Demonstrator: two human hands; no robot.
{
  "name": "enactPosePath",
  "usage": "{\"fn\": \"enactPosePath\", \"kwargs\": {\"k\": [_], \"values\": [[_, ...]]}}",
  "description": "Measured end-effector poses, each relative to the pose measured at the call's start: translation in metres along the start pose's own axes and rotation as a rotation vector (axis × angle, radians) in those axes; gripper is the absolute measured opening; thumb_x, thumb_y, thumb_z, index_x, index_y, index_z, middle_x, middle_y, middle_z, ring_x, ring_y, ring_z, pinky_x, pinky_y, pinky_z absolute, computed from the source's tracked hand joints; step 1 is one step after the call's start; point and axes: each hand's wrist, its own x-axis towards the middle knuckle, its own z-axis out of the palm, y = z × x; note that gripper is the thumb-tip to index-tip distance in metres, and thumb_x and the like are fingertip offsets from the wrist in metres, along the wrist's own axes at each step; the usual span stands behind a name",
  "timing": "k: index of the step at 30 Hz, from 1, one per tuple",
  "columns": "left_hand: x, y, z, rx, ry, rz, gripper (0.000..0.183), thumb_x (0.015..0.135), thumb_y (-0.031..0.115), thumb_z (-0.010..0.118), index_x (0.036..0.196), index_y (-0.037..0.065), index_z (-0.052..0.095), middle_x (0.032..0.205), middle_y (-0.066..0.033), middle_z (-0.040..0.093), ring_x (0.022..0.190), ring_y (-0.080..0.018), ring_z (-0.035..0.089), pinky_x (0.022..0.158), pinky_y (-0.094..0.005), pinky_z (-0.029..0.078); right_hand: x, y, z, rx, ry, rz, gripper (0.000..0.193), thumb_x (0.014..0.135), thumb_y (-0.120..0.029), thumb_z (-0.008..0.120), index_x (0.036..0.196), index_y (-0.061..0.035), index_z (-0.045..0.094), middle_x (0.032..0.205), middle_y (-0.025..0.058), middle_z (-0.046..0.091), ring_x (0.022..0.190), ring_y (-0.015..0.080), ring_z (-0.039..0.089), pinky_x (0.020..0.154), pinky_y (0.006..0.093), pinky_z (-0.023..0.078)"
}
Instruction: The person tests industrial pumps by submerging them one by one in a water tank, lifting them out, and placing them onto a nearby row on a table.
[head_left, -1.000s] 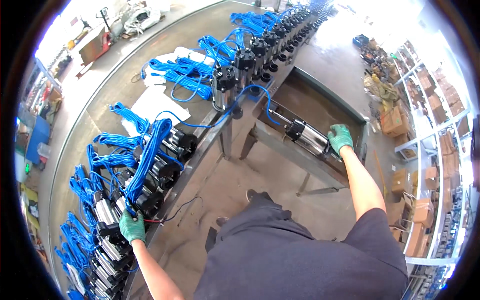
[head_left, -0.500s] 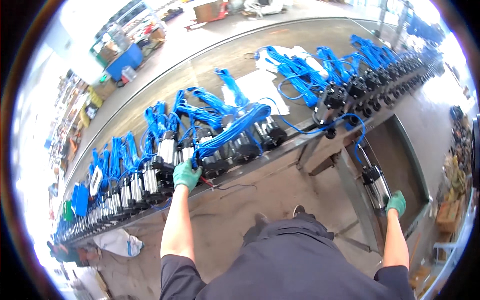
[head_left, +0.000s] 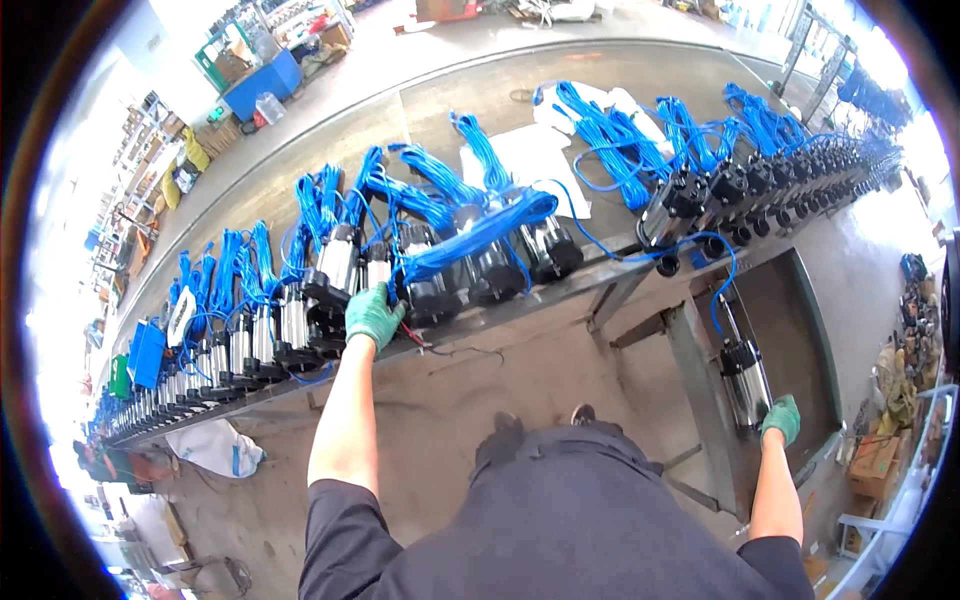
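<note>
My left hand [head_left: 373, 316], in a green glove, is closed at the bench's near edge, against a slim silver cylinder [head_left: 378, 268]. What its fingers hold is hidden; thin red and dark wires [head_left: 425, 346] trail out beside it. A looped blue cable bundle [head_left: 480, 238] lies across the black-ended motors just to its right. At the right, my gloved right hand [head_left: 781, 419] is closed on the lower end of a silver motor [head_left: 747, 392] with a black cap. This motor slants over a metal trough [head_left: 795, 330]. From its top a blue cable [head_left: 733, 262] runs up to the bench.
Along the long bench [head_left: 420, 105] stand rows of silver-and-black motors [head_left: 700, 195] with bundled blue cables. White sheets [head_left: 525, 160] lie under some bundles. A blue box [head_left: 147, 353] sits at the left. Below are a white sack [head_left: 215, 447] and the bench frame [head_left: 695, 390]; cartons [head_left: 872, 465] stand at far right.
The whole view has shifted slightly. The motor in my right hand has tipped a little more upright. My left hand stays at the same place on the bench edge.
</note>
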Motion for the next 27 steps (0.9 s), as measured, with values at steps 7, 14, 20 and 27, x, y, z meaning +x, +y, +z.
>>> {"fn": "enactPosePath", "kwargs": {"k": [7, 14, 20, 27], "values": [[-0.004, 0.004, -0.002, -0.005, 0.03, 0.034, 0.038, 0.084, 0.038, 0.077, 0.104, 0.007, 0.066, 0.093, -0.0168, 0.071, 0.093, -0.0375, 0.068, 0.084, -0.0498, 0.053, 0.008, -0.001, 0.001, -0.109, 0.03, -0.04, 0.021, 0.093, -0.023, 0.053, 0.094, -0.0137, 0.071, 0.104, 0.019, 0.073, 0.094, 0.0435, 0.069, 0.077, 0.0516, 0.054], [-0.016, 0.016, -0.039, 0.007, -0.046, -0.052, 0.041, 0.085, 0.048, 0.07, 0.101, 0.011, 0.072, 0.082, -0.0195, 0.072, 0.076, -0.0392, 0.071, 0.071, -0.0508, 0.057, 0.021, 0.035, 0.03, -0.049, 0.121, -0.13, 0.033, 0.096, -0.031, 0.052, 0.108, -0.0103, 0.074, 0.114, 0.0175, 0.073, 0.103, 0.0385, 0.07, 0.084, 0.0483, 0.056], [-0.01, -0.007, -0.012, -0.146, 0.059, 0.061, 0.032, 0.081, 0.036, 0.076, 0.101, 0.013, 0.068, 0.084, -0.0152, 0.071, 0.081, -0.0352, 0.07, 0.076, -0.0486, 0.055, 0.025, 0.134, 0.05, -0.01, 0.36, -0.652, 0.027, 0.087, -0.032, 0.063, 0.097, -0.011, 0.075, 0.102, 0.0096, 0.076, 0.097, 0.0269, 0.072, 0.083, 0.0394, 0.058], [-0.013, -0.009, -0.013, -0.17, 0.045, 0.062, 0.03, 0.08, 0.032, 0.077, 0.1, 0.012, 0.068, 0.092, -0.0122, 0.072, 0.09, -0.0332, 0.069, 0.084, -0.0472, 0.053, -0.018, -0.004, -0.019, 0.27, 0.072, 0.204, 0.025, 0.089, -0.023, 0.062, 0.1, -0.0069, 0.078, 0.098, 0.0135, 0.077, 0.093, 0.0288, 0.072, 0.08, 0.0401, 0.056]]}}
